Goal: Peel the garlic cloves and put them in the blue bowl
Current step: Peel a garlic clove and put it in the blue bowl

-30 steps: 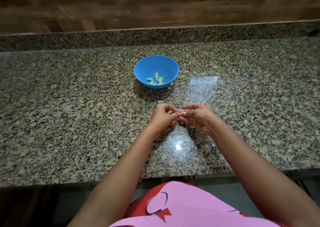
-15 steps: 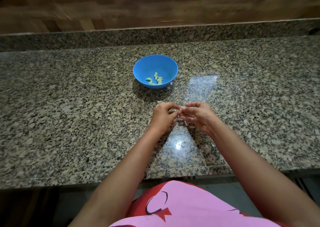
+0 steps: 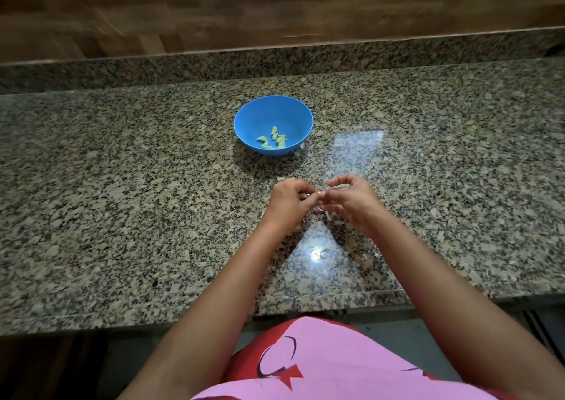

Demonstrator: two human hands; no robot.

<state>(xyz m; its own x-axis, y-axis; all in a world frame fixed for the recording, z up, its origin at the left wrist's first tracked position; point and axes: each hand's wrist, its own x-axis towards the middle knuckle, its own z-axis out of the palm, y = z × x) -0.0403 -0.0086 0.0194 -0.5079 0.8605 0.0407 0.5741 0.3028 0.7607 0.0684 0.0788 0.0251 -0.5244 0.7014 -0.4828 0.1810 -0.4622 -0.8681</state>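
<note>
A person standing at a speckled granite counter (image 3: 122, 216) is peeling a garlic clove (image 3: 319, 194), which is showing only as a pale sliver between the 2 hands, above the counter and nearer the body than the blue bowl (image 3: 260, 109). The left hand (image 3: 289, 202) is curling its fingers around one end of the clove, while the right hand (image 3: 351, 204) is pinching the other end or its skin between thumb and forefinger; which of the 2 it is cannot be told. About 5 peeled cloves (image 3: 273, 139) are lying in the bottom of the bowl, and papery skins (image 3: 331, 216) are littering the stone under the right hand.

Doing this step well likely means holding the clove steady in the left hand and drawing the loosened skin away lengthwise with the right, so that it comes off in strips, not flakes. The clove is looking small and probably slippery once bare, so a firm grip is advisable. Working low over the counter would be keeping a dropped clove from rolling far, and the bowl is sitting within easy reach ahead.
</note>
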